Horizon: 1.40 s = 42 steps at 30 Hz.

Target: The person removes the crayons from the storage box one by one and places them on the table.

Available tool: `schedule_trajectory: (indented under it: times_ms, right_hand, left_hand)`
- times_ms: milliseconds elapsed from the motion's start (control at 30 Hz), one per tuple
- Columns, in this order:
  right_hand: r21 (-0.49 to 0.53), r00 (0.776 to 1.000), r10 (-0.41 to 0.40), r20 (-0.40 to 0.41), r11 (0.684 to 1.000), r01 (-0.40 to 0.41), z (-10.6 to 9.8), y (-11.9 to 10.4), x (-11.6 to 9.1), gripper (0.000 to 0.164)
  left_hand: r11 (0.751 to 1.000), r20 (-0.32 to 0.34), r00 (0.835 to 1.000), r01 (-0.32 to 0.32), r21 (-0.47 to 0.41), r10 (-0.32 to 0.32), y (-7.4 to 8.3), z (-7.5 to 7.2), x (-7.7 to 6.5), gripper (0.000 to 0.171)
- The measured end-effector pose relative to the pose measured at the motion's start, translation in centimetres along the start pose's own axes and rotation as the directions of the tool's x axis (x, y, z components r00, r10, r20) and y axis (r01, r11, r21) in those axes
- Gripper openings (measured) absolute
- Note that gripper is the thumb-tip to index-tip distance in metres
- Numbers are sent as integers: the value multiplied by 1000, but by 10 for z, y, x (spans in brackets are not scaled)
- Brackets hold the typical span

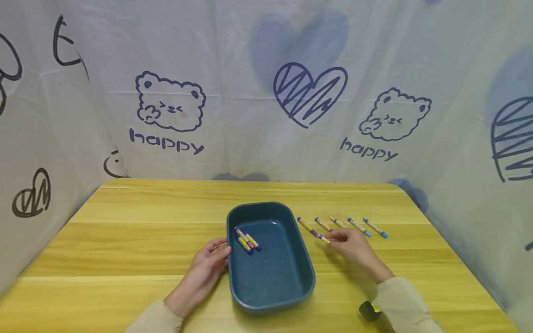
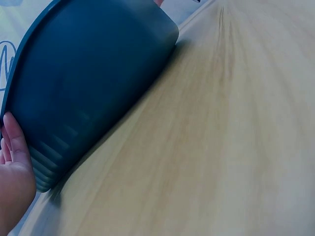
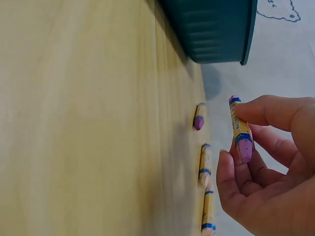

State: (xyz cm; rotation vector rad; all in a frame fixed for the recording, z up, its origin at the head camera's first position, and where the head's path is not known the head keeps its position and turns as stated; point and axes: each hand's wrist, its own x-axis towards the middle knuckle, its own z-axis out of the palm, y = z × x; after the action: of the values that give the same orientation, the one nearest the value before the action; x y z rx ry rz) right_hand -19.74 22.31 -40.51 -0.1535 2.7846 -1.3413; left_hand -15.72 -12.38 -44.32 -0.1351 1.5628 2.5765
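A dark teal plastic tray (image 1: 270,300) stands on the table, with three short crayons (image 1: 247,240) lying near its left wall. My left hand (image 1: 206,268) rests against the tray's left side, fingers and thumb touching the wall by the rim; in the left wrist view part of that hand (image 2: 17,172) lies along the outer wall. Between thumb and fingers, my right hand (image 1: 354,247) pinches a purple-tipped crayon (image 3: 241,128) with a yellow wrapper, held above the table right of the tray. Beyond it lies a loose row of several crayons, among them a blue one (image 1: 374,228).
Beside the right sleeve lies a black object (image 1: 369,311) with a yellow patch, partly covered by the arm. The wood-grain table (image 1: 125,231) extends to both sides. A printed white cloth (image 1: 241,138) hangs behind and around it.
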Motion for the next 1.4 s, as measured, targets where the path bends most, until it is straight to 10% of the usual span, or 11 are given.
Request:
schedule_trajectory:
  times_ms: [1400]
  right_hand:
    - [-152,1000,-13,29,988,17,0,25,-5,16]
  left_hand:
    - [1000,1,1000,-7,-19,7,-1,0,1,30]
